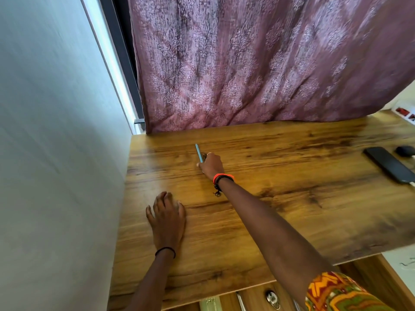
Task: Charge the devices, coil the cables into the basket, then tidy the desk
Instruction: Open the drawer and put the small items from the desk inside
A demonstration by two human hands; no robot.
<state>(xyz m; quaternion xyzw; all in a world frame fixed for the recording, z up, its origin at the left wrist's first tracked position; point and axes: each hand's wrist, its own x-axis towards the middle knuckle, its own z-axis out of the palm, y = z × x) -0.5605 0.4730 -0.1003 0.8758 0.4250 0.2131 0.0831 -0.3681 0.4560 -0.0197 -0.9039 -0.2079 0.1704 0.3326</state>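
Observation:
My right hand (211,164) reaches across the wooden desk (280,198) and pinches a slim light-blue pen (198,152), which points away toward the curtain. My left hand (167,217) rests flat on the desk near the left wall, fingers spread and holding nothing. At the desk's right edge lies a black phone (389,163) with a white cable plugged into its near end (412,183). A small dark rounded device (405,151) sits just behind the phone.
A mauve patterned curtain (258,63) hangs over the desk's back edge. A pale wall (56,131) borders the desk on the left. A white power strip (404,112) shows at the far right. Drawer fronts with a metal handle (272,298) lie below the front edge.

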